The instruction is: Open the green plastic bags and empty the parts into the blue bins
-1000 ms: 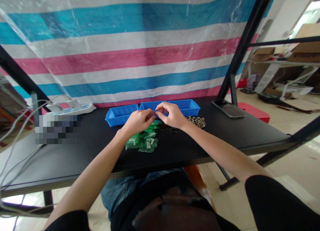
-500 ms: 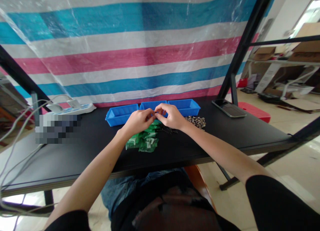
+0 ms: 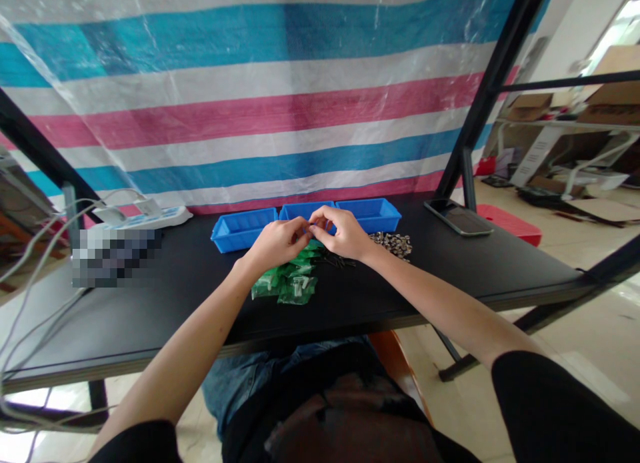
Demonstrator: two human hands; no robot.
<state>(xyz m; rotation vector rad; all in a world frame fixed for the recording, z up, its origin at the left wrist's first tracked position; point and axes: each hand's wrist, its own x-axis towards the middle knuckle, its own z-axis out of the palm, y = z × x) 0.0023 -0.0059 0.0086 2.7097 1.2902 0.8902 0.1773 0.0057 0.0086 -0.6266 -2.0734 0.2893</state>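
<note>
a power strip [image 3: 175, 217] (plugs [image 3: 149, 207] seated) is placed far left, a phone [image 3: 460, 219] is laid far right, and a striped sheet [image 3: 280, 109] is hung behind.

The packets [image 3: 297, 289] look crinkly, glossy plastic, the trays [image 3: 245, 229] smooth plastic, the pieces [image 3: 396, 245] shiny metal, the tabletop [image 3: 480, 266] smooth.
</note>
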